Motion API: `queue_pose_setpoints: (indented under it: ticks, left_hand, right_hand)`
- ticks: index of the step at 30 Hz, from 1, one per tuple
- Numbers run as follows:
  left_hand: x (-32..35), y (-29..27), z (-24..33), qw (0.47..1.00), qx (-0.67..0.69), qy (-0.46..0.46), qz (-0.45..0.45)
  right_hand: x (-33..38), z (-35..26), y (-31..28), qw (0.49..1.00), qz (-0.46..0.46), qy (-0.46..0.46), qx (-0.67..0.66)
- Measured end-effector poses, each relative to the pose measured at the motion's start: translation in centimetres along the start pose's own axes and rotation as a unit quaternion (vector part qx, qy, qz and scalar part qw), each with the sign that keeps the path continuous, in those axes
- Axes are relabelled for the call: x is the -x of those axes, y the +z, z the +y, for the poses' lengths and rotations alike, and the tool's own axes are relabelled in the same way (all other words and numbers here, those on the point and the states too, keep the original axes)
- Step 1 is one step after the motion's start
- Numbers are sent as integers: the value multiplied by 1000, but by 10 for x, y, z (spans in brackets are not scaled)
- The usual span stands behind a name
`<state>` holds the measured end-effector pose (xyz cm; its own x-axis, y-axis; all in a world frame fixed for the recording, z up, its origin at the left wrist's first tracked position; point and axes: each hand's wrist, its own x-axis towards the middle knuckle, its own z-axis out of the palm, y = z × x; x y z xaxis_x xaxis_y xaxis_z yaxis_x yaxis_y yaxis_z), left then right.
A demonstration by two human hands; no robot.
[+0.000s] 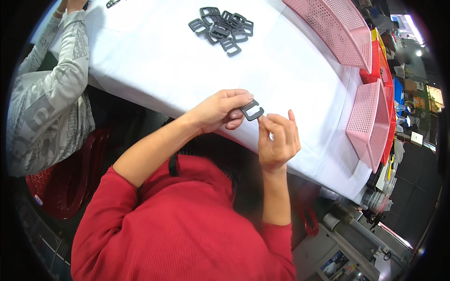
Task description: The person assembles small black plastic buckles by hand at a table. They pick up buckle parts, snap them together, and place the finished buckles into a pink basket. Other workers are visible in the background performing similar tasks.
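Note:
A black plastic strap buckle (255, 116), flat with an open cut-out, is held above the near edge of the white-covered table (300, 84). My left hand (220, 111) is closed on one end of it, thumb on top. At the opposite edge, the thumb and index finger of my right hand (280, 143) are pinched against the buckle; its little finger points up. Whether something small sits between those right fingertips is too fine to see. Farther off on the table lies a loose heap of similar black buckles (222, 29).
Pink perforated baskets (368, 124) line the table's right side, with red bins (382, 65) behind them. At the left, a person in a grey patterned sleeve (70, 51) works by a dark red chair (77, 182). A small black piece (112, 3) lies near that person.

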<state>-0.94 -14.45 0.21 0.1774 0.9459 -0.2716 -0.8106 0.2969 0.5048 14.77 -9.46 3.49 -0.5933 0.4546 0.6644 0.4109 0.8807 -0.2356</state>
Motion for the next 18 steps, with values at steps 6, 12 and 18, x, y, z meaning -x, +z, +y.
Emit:
queue_pose_setpoints:
  ticks: [6, 12, 18]
  left_hand:
    - [7, 9, -21, 979, -138, 148, 35]
    - [18, 17, -20, 924, -317, 181, 117]
    - [10, 15, -30, 929, -319, 171, 77]
  right_hand:
    - [-5, -12, -2, 737, -39, 491, -463]
    - [3, -12, 10, 686, -44, 571, -449]
    - [7, -11, 6, 633, 66, 603, -481]
